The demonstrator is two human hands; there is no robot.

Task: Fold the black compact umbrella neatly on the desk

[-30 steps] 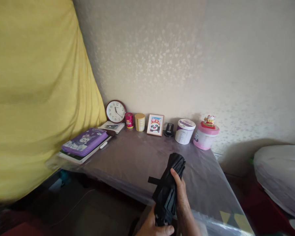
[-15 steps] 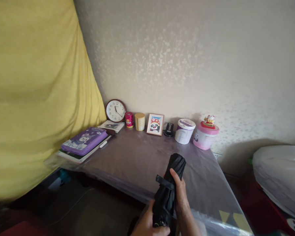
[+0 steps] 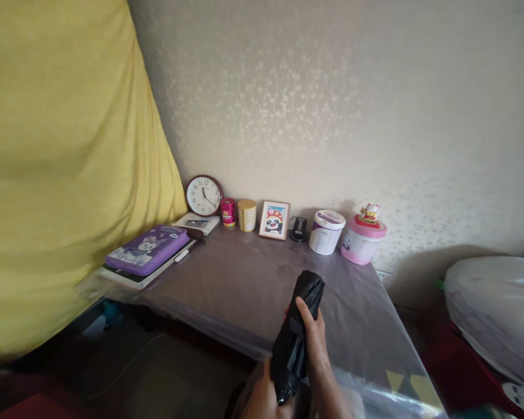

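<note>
While right hand (image 3: pixel 317 344) grips umbrella (image 3: pixel 292 351), clock (image 3: pixel 204 195) numbered

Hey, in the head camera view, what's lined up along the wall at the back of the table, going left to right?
Round clock → red tin → gold tin → framed panda picture → small black device → white tub with purple lid → pink tub with a cat figurine on top.

A plastic-covered table (image 3: pixel 244 279) stands against a pale flower-patterned wall (image 3: pixel 332 116), with yellow cloth (image 3: pixel 61 174) hanging left of the table and dim floor (image 3: pixel 157 372) below it.
</note>
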